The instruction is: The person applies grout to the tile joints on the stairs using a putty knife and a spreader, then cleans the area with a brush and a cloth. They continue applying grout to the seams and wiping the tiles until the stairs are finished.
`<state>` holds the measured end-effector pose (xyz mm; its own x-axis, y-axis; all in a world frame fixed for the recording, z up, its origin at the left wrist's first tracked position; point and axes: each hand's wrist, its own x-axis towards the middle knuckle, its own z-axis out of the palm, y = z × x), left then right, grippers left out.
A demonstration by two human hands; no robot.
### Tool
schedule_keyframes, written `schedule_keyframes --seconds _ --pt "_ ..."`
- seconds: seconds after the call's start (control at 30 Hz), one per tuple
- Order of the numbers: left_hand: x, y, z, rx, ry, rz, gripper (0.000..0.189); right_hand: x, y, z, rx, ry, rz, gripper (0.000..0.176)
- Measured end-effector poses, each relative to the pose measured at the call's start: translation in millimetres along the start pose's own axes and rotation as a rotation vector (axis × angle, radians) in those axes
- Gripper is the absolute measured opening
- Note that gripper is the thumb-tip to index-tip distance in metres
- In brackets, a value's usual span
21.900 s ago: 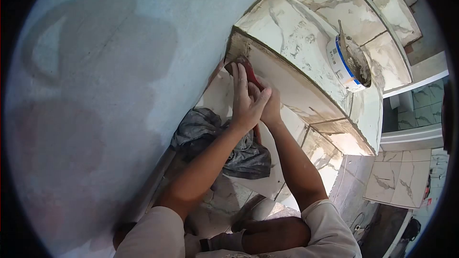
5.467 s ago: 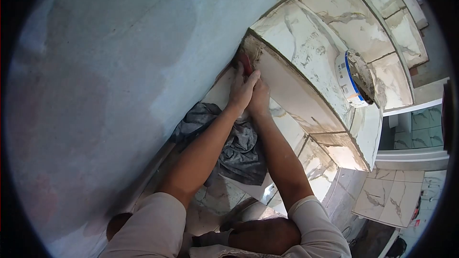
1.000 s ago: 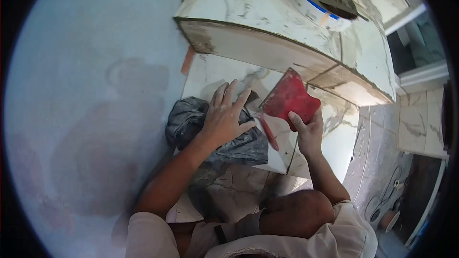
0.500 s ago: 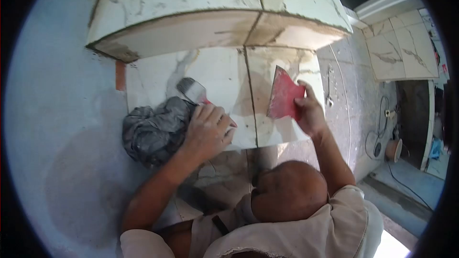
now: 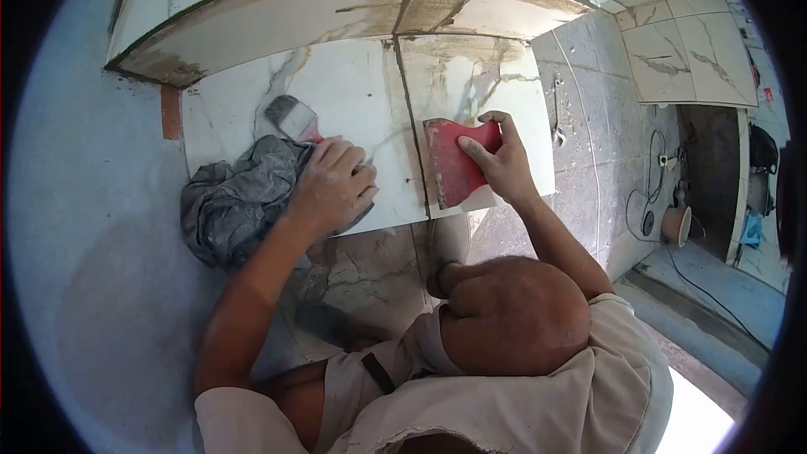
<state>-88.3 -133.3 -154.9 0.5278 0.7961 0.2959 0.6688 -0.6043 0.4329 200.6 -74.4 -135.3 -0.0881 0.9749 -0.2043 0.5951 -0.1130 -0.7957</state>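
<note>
Flat red spreader [image 5: 450,175] in right hand [image 5: 504,172]; bristly brush [image 5: 290,118] in left hand [image 5: 332,187].

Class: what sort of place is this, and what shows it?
Likely a building site, stairs being tiled: smeared tile steps, red scraper in the right hand, brush in the left hand.

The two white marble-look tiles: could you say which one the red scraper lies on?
The tile right of the joint, where the right hand holds the red plastic scraper; the other tile carries the grey cloth.
</note>
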Motion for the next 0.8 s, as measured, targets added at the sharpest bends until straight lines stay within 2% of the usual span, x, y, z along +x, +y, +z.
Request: schedule_keyframes --seconds 0.07,0.13,0.27,0.37,0.53,0.63,0.73,0.8 --pt "3 -9 -2 0.011 0.043 -0.011 0.022 1 -7 -2 -0.021 0.016 0.036 0.051" --pt "7 -10 -3 0.012 0.059 0.006 0.021 3 2 -6 0.081 0.014 0.084 0.052" --pt "7 -8 -2 0.018 0.055 -0.004 0.021 -7 2 -14 0.348 0.016 0.181 0.045" --pt "7 -7 -2 0.027 0.06 -0.013 0.02 -9 8 -14 0.397 0.045 0.209 0.044" --pt "-1 -10 -2 0.076 0.085 -0.148 0.018 -25 -30 -19 0.636 0.022 0.317 0.036" --pt "-6 -13 1 0.016 0.179 -0.167 0.015 -26 -49 -34 0.667 0.041 0.274 0.028" --pt "-6 -14 2 -0.003 0.249 -0.195 0.015 -37 -84 -76 0.602 -0.003 0.244 0.024" --pt "-8 -11 3 -0.012 0.245 -0.212 0.014 -57 -121 -110 0.53 0.045 0.238 0.02"
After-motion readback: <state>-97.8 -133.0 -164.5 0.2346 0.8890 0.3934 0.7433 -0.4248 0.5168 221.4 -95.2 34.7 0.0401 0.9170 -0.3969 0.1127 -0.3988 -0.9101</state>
